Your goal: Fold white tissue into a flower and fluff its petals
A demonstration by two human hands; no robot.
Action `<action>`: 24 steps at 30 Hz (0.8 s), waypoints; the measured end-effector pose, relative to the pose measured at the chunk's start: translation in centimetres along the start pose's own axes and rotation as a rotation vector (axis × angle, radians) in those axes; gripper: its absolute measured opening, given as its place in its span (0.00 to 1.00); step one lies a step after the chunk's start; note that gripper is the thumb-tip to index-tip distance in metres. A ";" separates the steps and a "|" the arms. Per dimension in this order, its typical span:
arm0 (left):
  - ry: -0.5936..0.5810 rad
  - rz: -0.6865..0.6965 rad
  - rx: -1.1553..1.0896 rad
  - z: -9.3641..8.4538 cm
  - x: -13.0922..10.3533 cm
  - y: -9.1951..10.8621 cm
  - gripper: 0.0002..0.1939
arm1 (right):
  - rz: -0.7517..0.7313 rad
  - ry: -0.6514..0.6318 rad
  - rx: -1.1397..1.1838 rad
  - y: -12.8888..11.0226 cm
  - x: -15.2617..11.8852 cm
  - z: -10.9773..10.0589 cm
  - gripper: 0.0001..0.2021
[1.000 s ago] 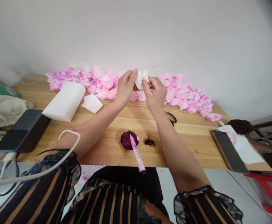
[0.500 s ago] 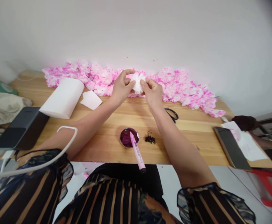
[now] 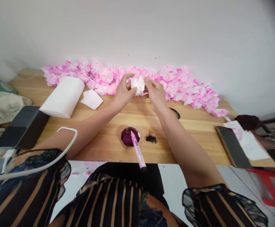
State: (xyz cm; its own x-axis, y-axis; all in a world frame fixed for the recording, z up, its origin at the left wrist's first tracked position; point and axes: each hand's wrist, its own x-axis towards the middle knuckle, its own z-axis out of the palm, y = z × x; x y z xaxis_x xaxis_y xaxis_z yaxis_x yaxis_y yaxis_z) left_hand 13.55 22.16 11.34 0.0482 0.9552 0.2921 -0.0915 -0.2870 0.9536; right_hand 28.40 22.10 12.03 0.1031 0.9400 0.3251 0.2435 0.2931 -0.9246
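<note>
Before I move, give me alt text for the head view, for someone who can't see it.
Two hands, left and right, hold a crumpled white paper piece above a wooden table, before pink-and-white paper flowers.

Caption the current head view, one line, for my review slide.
Both hands hold crumpled white paper above a wooden table, before a row of pink-and-white paper flowers.

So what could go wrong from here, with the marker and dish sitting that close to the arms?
The marker leans on the dish with its dark end past the table edge, so a bump might knock it off. The dish, if it holds wet dye, could spill. The white paper looks thin and might tear between the fingers.
</note>
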 end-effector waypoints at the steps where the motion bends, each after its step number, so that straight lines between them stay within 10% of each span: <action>1: -0.004 -0.030 -0.019 -0.1 0.1 0.0 0.24 | -0.001 -0.013 -0.007 -0.3 -0.2 -0.2 0.30; 9: -0.011 -0.141 -0.106 -0.5 -0.5 0.1 0.18 | -0.189 -0.021 -0.147 -0.6 -2.3 0.2 0.22; 24: -0.079 -0.125 -0.080 -0.1 -1.8 -0.5 0.13 | -0.025 -0.020 0.038 1.8 -2.7 -0.1 0.14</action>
State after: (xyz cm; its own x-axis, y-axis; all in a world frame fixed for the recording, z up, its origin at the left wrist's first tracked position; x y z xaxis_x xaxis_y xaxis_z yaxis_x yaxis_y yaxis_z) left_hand 13.40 20.61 10.30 0.1420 0.9734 0.1797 -0.1582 -0.1569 0.9749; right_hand 28.63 20.09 9.49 0.0780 0.9354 0.3450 0.2085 0.3231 -0.9231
